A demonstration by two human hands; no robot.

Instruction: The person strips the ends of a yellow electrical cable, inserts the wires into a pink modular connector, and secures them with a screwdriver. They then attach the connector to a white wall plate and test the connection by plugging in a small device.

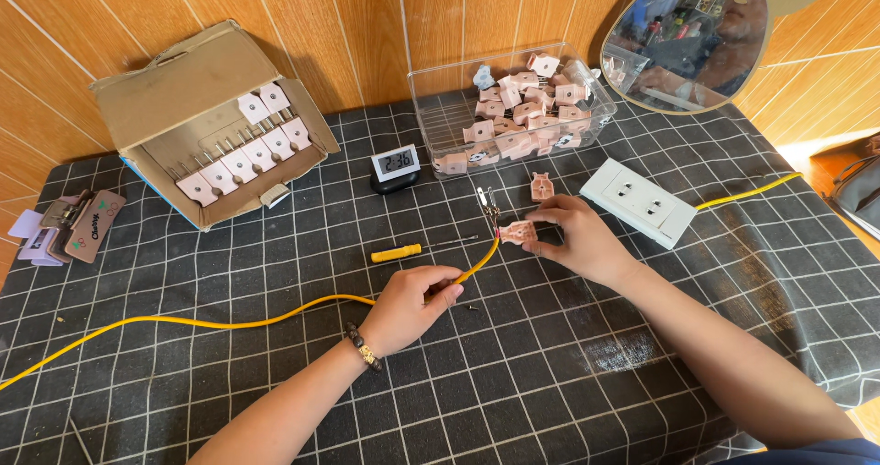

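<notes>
While both forearms reach in from near, left hand (410, 306) clenched around yellow cable (229, 321), right hand (576, 239) pinching pink plug half (518, 233), yellow screwdriver (397, 253) just beyond.

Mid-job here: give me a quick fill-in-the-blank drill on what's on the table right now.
1. The left hand pinches a ____ cable.
2. The right hand holds a pink plug at the cable's ____.
3. The screwdriver has a yellow ____.
4. The white power strip lies to the ____ of the right hand.

Missing words: yellow; end; handle; right
</notes>
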